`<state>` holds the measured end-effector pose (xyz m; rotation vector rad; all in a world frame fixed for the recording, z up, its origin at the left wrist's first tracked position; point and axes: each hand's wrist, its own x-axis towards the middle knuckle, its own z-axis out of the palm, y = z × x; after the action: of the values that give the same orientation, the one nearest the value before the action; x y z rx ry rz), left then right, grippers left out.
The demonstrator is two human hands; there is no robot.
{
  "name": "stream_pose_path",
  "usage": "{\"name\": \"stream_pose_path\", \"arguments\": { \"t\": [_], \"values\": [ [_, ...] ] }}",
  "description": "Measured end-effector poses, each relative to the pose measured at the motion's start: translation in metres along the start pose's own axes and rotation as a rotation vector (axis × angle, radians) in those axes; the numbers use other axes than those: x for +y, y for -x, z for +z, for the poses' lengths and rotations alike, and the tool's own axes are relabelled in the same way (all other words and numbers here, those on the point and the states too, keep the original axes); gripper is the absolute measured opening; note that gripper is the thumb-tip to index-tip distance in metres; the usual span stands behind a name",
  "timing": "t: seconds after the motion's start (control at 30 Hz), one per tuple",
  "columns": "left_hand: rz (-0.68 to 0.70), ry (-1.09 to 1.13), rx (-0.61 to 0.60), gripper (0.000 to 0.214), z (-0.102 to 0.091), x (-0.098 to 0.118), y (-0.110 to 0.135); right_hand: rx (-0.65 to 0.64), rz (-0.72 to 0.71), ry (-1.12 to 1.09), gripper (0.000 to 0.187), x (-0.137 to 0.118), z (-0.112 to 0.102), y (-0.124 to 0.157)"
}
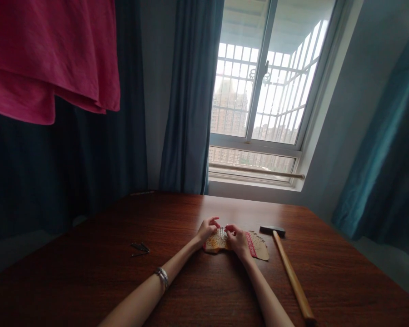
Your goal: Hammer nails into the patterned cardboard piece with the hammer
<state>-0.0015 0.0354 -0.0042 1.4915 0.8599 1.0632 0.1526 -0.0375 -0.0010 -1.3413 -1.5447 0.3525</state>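
Two bare hands work close over a patterned piece (216, 243) on the worktop (88, 281).

The left hand (207, 230) is at its left part, the right hand (236, 238) covers its middle, and thin metal pins (221, 230) stand up between them — probably this grip from two sides is for keeping them straight. The fingers are too small to see well; I cannot tell, for either hand, whether they are apart or closed on a pin. Right of the piece lies a hammer (293, 274), handle toward the person — perhaps for easy reach; left of it, loose dark nails (140, 248), maybe kept aside as spare.
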Motion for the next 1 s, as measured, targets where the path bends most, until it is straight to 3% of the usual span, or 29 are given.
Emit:
{"name": "stream_pose_path", "arguments": {
  "t": [0.37, 0.63, 1.0],
  "values": [
    [0.021, 0.011, 0.008, 0.054, 0.0, -0.008, -0.003, 0.001, -0.014, 0.033, 0.021, 0.003, 0.001, -0.002],
    [0.015, -0.022, 0.017, 0.051, 0.002, 0.002, 0.003, -0.033, -0.017, 0.101, 0.021, -0.002, 0.0, 0.001],
    [0.171, -0.317, -0.116, 0.032, 0.008, 0.01, 0.014, -0.038, -0.054, 0.236, 0.018, -0.01, -0.002, 0.006]
  ]
}}
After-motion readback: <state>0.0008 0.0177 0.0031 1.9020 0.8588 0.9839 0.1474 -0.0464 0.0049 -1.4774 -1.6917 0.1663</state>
